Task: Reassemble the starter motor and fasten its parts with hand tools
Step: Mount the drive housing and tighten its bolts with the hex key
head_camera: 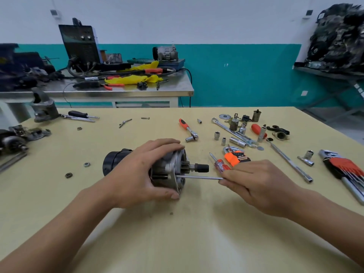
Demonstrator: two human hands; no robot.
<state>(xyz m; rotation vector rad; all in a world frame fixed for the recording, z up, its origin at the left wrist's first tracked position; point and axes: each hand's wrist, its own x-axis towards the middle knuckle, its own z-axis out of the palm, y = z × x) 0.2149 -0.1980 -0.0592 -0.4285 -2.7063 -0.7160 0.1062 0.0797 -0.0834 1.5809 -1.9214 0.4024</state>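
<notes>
Starter motor (pixel 173 166) lying on its side at mid-desk (pixel 177 233), pinion shaft pointing right. Left hand (pixel 137 170): fingers (pixel 167 143) curled over the housing, thumb at the near flange edge. Right hand (pixel 260 184): fingers pinching a thin through-bolt (pixel 199 177) whose tip meets the flange. Just beyond lie a screwdriver (pixel 219 163) and a hex-key set (pixel 236 157).

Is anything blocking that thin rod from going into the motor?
Nothing visible. The right hand pinches the rod, whose tip meets the motor's end face. The left hand grips the motor body, clear of that spot.
</notes>
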